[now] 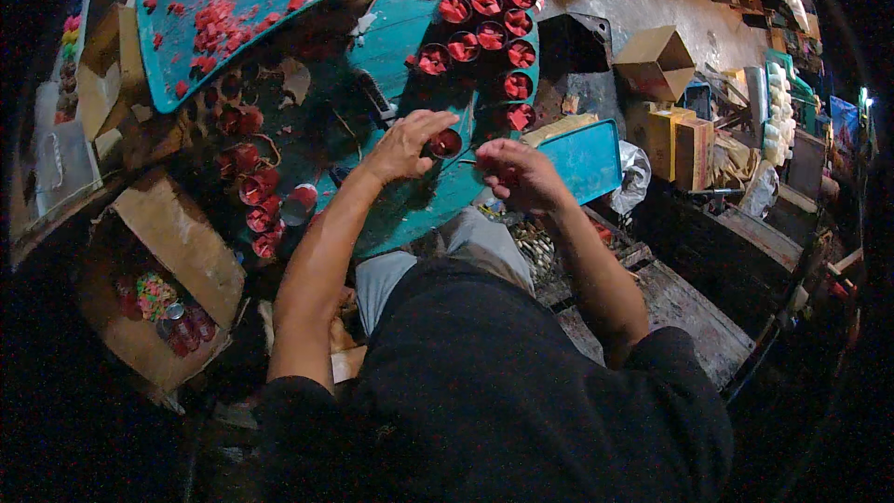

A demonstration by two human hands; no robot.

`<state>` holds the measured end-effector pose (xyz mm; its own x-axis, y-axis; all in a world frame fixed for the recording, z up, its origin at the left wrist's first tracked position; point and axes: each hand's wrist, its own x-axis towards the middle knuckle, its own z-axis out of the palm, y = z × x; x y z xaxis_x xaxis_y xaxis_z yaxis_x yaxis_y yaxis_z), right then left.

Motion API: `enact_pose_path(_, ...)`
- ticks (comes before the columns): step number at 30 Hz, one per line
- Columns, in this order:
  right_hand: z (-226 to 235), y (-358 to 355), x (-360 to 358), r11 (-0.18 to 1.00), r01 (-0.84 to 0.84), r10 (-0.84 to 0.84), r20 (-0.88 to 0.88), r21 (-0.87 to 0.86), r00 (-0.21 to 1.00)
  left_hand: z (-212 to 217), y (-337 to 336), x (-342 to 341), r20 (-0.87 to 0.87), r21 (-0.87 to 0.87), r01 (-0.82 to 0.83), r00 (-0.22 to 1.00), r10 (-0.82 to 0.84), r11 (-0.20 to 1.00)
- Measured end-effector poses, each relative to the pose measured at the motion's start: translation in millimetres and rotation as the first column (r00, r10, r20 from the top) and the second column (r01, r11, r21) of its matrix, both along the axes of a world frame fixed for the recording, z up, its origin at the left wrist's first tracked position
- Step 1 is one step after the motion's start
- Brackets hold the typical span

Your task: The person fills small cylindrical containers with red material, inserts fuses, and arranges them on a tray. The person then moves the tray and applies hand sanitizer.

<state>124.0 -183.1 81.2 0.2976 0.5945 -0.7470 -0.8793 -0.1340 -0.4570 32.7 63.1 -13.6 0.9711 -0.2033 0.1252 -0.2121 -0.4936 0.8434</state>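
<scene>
The left hand (402,144) rests on the teal counter (410,37), its fingers curled over a small dark cup (445,142) with red filling; the fingertips touch the cup's rim, and the hand looks closed loosely on it rather than clamped. The right hand (517,174) sits just beside that cup, on its right, fingers pinched together around something small and reddish; what exactly it pinches is too small to tell.

Beyond the held cup, farther from the person, stand two rows of filled cups (489,33), packed rim to rim. To the left of the cup, more red cups (250,188) lie in a loose heap in the shadow, several tipped on their sides. Above them a curved teal board (186,56) carries scattered red scraps (219,20). To the right of the cup a blue tray (587,158) juts off the counter's edge, and open cardboard boxes (656,61) stand past it.

The risks, as I judge them: the cup is held only by the fingertips, so a push from the right hand could tip it and spill the filling. The wrists work close to the standing rows, and one careless sweep could topple cups like dominoes. The dim light makes small pieces easy to drop.
</scene>
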Motion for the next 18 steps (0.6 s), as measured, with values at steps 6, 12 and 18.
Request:
enact_pose_path(6, -20, -4, -15, 0.999, -0.027, 0.024, 0.131, 0.022, 0.991, -9, -44, -24, -0.018, 0.138, -0.384, 0.921, 0.39, 0.913)
enact_pose_path(12, -33, 10, -15, 0.994, -0.103, 0.111, 0.362, -0.041, 0.925, 38, -52, -23, 0.145, 0.158, -0.509, 0.86, 0.49, 0.846)
enact_pose_path(18, -42, 30, -28, 0.928, -0.147, 0.359, 0.714, -0.343, 0.6, 38, -33, -7, 0.214, 0.3, -0.348, 0.932, 0.293, 0.888)
